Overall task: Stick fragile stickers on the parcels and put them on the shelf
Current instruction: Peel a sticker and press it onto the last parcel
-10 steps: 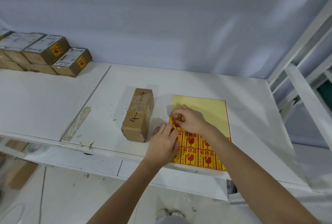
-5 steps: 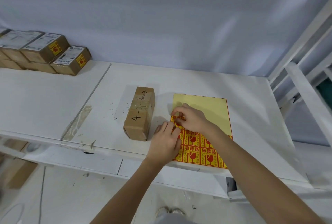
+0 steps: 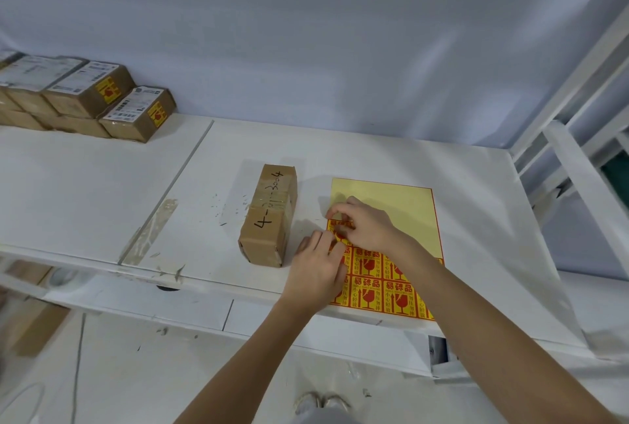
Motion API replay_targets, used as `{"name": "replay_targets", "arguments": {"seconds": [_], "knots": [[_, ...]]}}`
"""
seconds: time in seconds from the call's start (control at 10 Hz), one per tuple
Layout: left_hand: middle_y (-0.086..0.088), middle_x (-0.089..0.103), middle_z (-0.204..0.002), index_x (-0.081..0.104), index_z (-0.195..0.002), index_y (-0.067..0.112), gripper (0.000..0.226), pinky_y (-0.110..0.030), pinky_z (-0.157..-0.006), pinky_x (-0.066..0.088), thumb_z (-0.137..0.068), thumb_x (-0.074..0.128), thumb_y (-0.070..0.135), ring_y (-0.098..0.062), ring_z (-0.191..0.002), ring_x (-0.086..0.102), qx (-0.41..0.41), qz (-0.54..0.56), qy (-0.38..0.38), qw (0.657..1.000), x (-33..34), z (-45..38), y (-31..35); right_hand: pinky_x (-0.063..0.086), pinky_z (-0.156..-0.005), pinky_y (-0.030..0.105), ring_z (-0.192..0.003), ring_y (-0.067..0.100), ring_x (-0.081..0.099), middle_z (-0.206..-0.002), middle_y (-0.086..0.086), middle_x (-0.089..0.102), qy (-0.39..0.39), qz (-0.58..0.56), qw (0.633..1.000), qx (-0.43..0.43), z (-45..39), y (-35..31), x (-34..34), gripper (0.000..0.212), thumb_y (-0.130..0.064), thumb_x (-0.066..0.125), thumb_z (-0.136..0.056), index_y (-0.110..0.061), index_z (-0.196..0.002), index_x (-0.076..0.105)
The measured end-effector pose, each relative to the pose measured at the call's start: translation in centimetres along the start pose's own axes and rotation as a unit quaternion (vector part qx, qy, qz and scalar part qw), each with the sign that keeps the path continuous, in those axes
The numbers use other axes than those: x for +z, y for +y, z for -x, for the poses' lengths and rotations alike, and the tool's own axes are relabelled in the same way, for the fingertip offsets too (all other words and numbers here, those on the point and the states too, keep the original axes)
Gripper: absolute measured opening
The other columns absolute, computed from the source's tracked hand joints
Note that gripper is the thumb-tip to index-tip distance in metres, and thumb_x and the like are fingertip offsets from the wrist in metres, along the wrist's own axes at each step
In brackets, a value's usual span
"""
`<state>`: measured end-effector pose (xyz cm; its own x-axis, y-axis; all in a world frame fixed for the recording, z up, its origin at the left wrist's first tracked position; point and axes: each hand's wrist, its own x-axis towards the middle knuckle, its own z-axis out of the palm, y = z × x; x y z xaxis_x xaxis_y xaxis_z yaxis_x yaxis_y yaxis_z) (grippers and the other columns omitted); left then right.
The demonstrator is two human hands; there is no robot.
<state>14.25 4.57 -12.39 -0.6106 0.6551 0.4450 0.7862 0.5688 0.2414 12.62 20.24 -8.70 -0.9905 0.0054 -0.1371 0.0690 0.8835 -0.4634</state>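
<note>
Watching through the head camera, I saw very little change over the last second: the view crept slightly and both hands stayed bunched at the same spot on the sticker sheet.

At the far left corner of the white shelf [image 3: 102,185] sat the finished parcels [image 3: 112,100], stacked against the wall, two of them showing yellow fragile labels on top. They had not shifted.

Near the middle of the shelf, close to its front edge, the unlabelled parcel [image 3: 269,216] lay lengthwise with handwriting on its taped top. It had not been touched, and no sticker was on it yet.

Just right of it, my left hand [image 3: 318,272] rested on the left edge of the sticker sheet [image 3: 391,206], fingers laid fairly flat, pressing the sheet down without grasping anything. The right hand [image 3: 366,226] was curled over the topmost remaining row, thumb and forefinger pinching at the corner of a fragile sticker [image 3: 340,228]. Compared with a second before, the fingertips had worked a touch but the sticker looked no freer; whether its corner had lifted I could not tell.

The sheet lay toward the right front of the shelf, its upper half already bare backing.

I judged the peel as under way, so labelling this parcel and moving it to the stack were both ahead.
</note>
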Motion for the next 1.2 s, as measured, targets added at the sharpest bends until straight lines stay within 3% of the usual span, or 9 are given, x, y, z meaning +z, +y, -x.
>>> {"name": "replay_targets", "arguments": {"seconds": [0.5,0.7,0.9,1.0,1.2], "knots": [[-0.007,0.059,-0.087,0.063,-0.086,0.009,0.019,-0.031,-0.067,0.05,-0.084,0.047,0.02,-0.021,-0.08,0.056,0.0,0.006,0.001,1.0,0.0,0.0,-0.1,0.038,-0.067,0.028,-0.084,0.014,0.052,-0.099,-0.006,0.048,0.0,-0.006,1.0,0.004,0.0,-0.2,-0.1,0.022,-0.021,0.056,-0.091,-0.031,-0.11,0.052],[-0.006,0.059,-0.087,0.063,-0.086,0.01,0.02,-0.031,-0.068,0.05,-0.083,0.047,0.021,-0.021,-0.081,0.056,0.002,0.001,0.003,1.0,-0.1,0.0,0.0,0.041,-0.072,0.029,-0.092,0.012,0.05,-0.106,-0.006,0.045,0.005,0.011,1.0,0.006,0.1,-0.1,0.2,0.041,-0.025,0.053,-0.093,-0.036,-0.132,0.046],[-0.007,0.059,-0.088,0.063,-0.086,0.01,0.021,-0.032,-0.068,0.052,-0.083,0.046,0.022,-0.022,-0.081,0.057,-0.004,0.003,-0.003,1.0,-0.1,0.0,0.0,0.043,-0.072,0.027,-0.093,0.012,0.051,-0.103,-0.006,0.047,0.036,0.004,0.999,0.004,0.4,0.1,0.6,0.027,-0.028,0.054,-0.093,-0.036,-0.118,0.058],[-0.006,0.059,-0.088,0.063,-0.086,0.01,0.022,-0.032,-0.067,0.052,-0.084,0.045,0.022,-0.021,-0.081,0.057,-0.006,0.005,-0.007,1.0,-0.2,0.0,0.1,0.038,-0.069,0.025,-0.086,0.008,0.048,-0.097,-0.009,0.046,0.057,-0.01,0.998,0.004,0.6,0.1,0.9,0.022,-0.028,0.055,-0.092,-0.035,-0.112,0.06],[-0.006,0.059,-0.086,0.063,-0.083,0.01,0.018,-0.03,-0.065,0.05,-0.083,0.048,0.021,-0.02,-0.078,0.055,0.003,0.005,0.008,1.0,-0.3,0.0,0.0,0.042,-0.073,0.026,-0.081,0.004,0.05,-0.096,-0.011,0.051,0.097,-0.069,0.993,0.004,1.1,0.1,1.1,0.007,-0.03,0.064,-0.086,-0.031,-0.09,0.058]]}}
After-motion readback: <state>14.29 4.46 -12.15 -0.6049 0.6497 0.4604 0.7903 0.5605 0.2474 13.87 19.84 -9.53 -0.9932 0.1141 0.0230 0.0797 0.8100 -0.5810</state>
